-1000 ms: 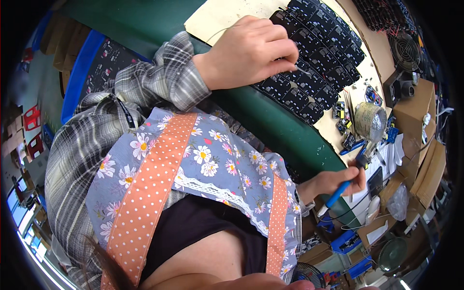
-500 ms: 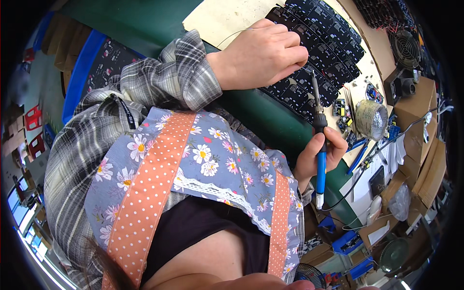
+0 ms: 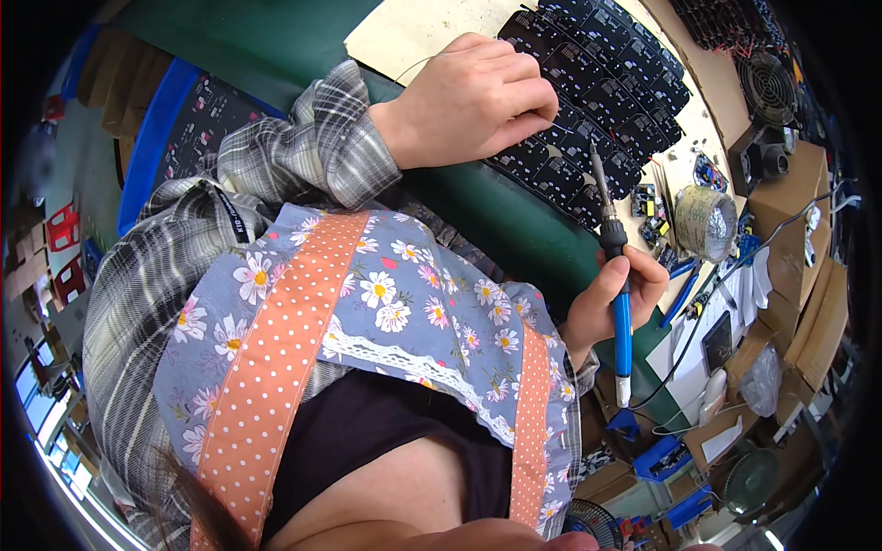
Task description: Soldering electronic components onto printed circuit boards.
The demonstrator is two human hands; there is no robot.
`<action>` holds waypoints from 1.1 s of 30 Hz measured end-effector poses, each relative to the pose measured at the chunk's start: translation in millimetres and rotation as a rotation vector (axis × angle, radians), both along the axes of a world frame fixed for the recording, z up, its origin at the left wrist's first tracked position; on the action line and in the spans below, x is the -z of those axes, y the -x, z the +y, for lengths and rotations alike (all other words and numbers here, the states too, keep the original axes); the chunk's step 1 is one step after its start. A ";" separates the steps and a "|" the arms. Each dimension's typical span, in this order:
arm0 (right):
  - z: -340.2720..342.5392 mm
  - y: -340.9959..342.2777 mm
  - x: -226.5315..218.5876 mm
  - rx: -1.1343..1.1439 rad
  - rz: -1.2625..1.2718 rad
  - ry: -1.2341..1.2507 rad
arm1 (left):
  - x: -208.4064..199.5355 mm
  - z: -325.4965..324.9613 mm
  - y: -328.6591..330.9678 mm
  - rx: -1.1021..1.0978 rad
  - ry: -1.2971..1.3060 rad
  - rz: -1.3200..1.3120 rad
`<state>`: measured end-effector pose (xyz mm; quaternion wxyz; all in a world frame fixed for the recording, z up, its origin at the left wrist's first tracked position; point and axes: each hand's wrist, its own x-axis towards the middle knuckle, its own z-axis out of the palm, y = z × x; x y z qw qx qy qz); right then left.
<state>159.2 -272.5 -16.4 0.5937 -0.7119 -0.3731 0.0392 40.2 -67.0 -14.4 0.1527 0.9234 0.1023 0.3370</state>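
Observation:
My left hand (image 3: 469,103) is closed in a pinch over the near-left part of the black circuit boards (image 3: 602,69). A thin solder wire (image 3: 416,64) curves out behind the fingers; its working end is hard to see. In my right hand (image 3: 599,303) is a soldering iron (image 3: 623,335) with a blue handle, gripped between thumb and fingers. Its metal tip points away from me, over the right part of the boards, and stands apart from my left fingers. Whether the tip touches a board I cannot tell.
The boards lie on a pale sheet (image 3: 395,41) over a green tabletop (image 3: 266,41). To their right are a tape-wrapped roll (image 3: 703,223), small electronic parts (image 3: 650,209) and a fan (image 3: 770,90). A black cable (image 3: 689,344) trails from the iron past cardboard boxes (image 3: 790,225).
My left hand has moved left and slightly nearer, away from the iron's tip. The iron has shifted slightly toward me in my right hand. The boards have stayed in place.

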 end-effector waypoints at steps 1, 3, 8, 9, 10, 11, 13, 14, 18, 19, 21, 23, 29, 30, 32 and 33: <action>-0.2 1.5 -1.8 0.020 0.005 -0.050 | -0.5 -0.4 -1.4 0.003 0.001 0.000; -3.5 -1.9 -1.2 0.103 -0.067 -0.104 | -1.0 -0.6 -4.5 -0.006 0.058 -0.066; -21.4 -25.2 -5.1 0.365 -0.110 -0.208 | -6.5 3.3 -3.5 0.016 0.025 -0.068; -25.8 -27.4 -4.0 0.420 -0.193 -0.187 | -7.2 2.9 -3.3 0.009 0.014 -0.060; -29.2 -29.7 -2.6 0.474 -0.275 -0.165 | -6.9 2.1 -4.6 0.013 0.016 -0.056; -28.8 -31.2 -3.0 0.582 -0.338 -0.193 | -6.0 0.9 -7.1 0.018 0.022 -0.059; -32.3 -41.0 -3.5 0.740 -0.398 -0.250 | -6.1 0.3 -10.1 0.019 0.025 -0.066; -36.0 -49.2 -1.4 0.741 -0.398 -0.250 | -6.3 0.5 -10.9 0.019 0.018 -0.049; -40.7 -65.6 14.1 0.665 -0.204 -0.090 | -1.7 0.8 -10.6 0.004 0.005 -0.022; -39.5 -58.4 13.8 0.618 -0.238 -0.129 | -1.9 0.2 -10.9 0.007 0.010 -0.021; -32.6 -38.0 7.8 0.428 -0.114 -0.174 | -5.7 -0.3 -10.4 -0.011 0.002 0.007; -30.6 -26.7 11.1 0.104 -0.076 -0.158 | -7.7 -0.4 -10.3 -0.012 0.001 0.021; -2.1 -12.9 7.0 -0.178 -0.051 -0.088 | -8.0 -0.1 -15.0 0.010 -0.041 0.037; 0.7 -12.7 5.5 -0.197 -0.094 -0.064 | -8.7 -0.2 -14.3 0.011 -0.046 0.043; 1.0 -13.2 3.9 -0.196 -0.124 -0.003 | -8.8 -0.4 -14.7 0.000 -0.056 0.039; 1.4 -12.2 3.2 -0.187 -0.113 -0.002 | -8.5 -0.6 -16.1 0.002 -0.064 0.034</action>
